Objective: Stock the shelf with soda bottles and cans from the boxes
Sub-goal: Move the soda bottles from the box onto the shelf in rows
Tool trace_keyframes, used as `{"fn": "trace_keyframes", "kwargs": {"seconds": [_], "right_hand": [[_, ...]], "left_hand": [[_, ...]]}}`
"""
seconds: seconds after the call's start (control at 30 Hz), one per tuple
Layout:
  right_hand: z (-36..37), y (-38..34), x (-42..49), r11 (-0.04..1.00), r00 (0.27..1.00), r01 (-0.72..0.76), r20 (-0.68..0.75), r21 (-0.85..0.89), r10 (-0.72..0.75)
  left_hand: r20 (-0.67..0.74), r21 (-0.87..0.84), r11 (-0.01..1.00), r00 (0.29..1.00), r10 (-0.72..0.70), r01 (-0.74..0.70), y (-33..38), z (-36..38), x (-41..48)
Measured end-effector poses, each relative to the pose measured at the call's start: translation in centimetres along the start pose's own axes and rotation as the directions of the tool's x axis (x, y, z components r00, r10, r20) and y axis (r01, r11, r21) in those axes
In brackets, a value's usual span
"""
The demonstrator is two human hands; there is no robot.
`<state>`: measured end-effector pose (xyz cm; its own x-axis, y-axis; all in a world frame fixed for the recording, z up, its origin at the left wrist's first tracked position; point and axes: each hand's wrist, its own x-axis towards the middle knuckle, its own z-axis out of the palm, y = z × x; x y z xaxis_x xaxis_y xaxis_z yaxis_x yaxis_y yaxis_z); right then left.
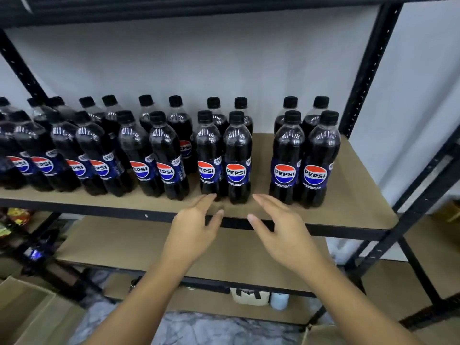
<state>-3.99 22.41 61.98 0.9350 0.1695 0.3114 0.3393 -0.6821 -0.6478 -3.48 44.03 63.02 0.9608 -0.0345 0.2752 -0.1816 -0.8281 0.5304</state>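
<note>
Both hands are out in front of the middle shelf, nothing held. Left hand (196,225) grip is slack: fingers straight and spread, tips at the base of a front-row dark plastic Pepsi bottle with black cap (208,155); can't tell if they touch it. Right hand (281,227) grip is the same: fingers extended, thumb apart, tips just beside the base of the neighbouring Pepsi bottle (237,158), on its right side. That pair stands upright near the front edge of the tan fibreboard shelf (353,195), with two more bottles behind it. There is a gap to the right, then a block of four upright bottles (319,150) near the shelf's right end. Left of the pair, rows of the same bottles (99,150) run two deep out to the picture's edge, labels facing forward. The black steel rack upright (368,70) is at the right rear. The lower tan shelf (124,242) is below. A brown cardboard box (29,312) is on the floor bottom left, and a second box corner (323,332) bottom right. Colourful snack packets (15,215) are at far left.
</note>
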Motion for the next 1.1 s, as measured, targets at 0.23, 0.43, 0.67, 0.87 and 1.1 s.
{"fn": "trace_keyframes", "kwargs": {"seconds": [0.23,0.43,0.67,0.87,1.1], "right_hand": [[4.5,-1.9,4.5,0.979,0.978,-0.176,-0.097,0.104,0.186],[6.9,-2.2,6.4,0.962,0.951,-0.245,-0.165,0.119,0.263],[8.0,-2.2,6.5,0.942,0.913,-0.322,-0.232,0.092,0.335],[6.9,-3.7,4.4,0.957,0.939,-0.289,-0.187,0.025,0.288],[5.7,-7.9,1.6,0.981,0.994,-0.109,-0.036,-0.162,0.105]], "left_hand": [[-0.030,-0.344,0.939,0.999,-0.035,0.022,-4.3,0.8,4.5],[0.062,-0.362,0.932,0.996,0.065,-0.038,-6.4,1.5,7.1],[0.078,-0.334,0.940,0.992,0.101,-0.069,-7.8,2.0,7.8],[0.139,-0.309,0.948,0.982,0.128,-0.080,-8.0,0.3,5.8],[0.122,-0.019,0.997,0.990,0.076,-0.074,-9.2,-5.6,1.4]]}}
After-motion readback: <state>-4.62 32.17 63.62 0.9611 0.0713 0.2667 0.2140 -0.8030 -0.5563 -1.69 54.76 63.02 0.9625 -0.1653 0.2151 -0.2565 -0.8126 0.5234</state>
